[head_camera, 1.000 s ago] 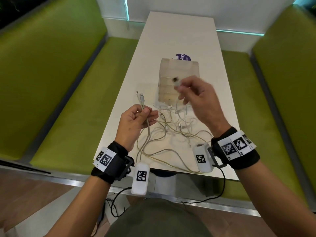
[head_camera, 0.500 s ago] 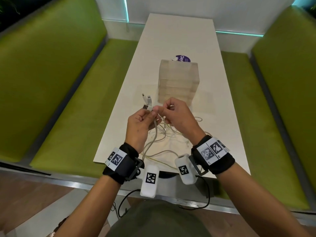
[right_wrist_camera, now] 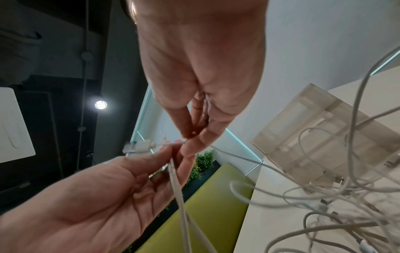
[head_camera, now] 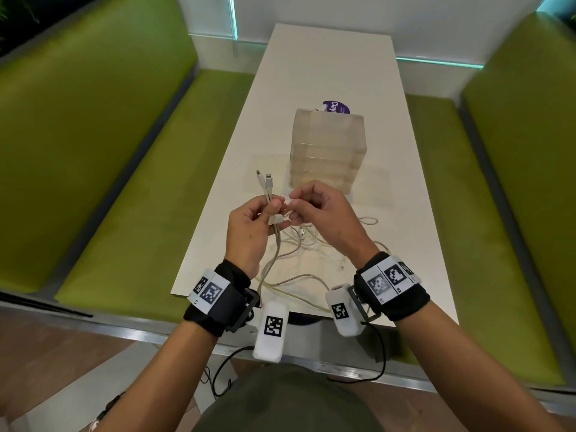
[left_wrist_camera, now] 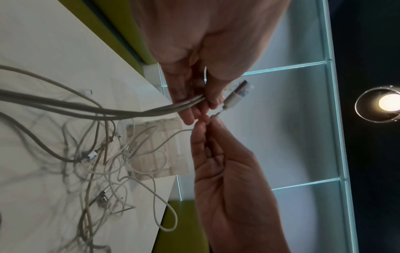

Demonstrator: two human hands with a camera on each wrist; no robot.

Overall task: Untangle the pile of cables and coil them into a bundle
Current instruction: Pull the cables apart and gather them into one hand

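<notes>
purple sticker [head_camera: 338, 107] half hidden behind translucent box [head_camera: 327, 151] at 12 o'clock, its print cut short, cable tangle [head_camera: 299, 244] partly covered by both hands, surface [head_camera: 405, 213] near edge behind wrist cameras

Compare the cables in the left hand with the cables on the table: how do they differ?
The held cables run fairly straight and side by side, lifted, plugs upward; the table cables lie loose and tangled. The left hand grips the first; no hand holds the second. All look whitish.

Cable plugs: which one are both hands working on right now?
The wide white USB plug, beside the left hand, its thin cable pinched by the right hand. The two slim plugs just poke up from the left hand.
</notes>
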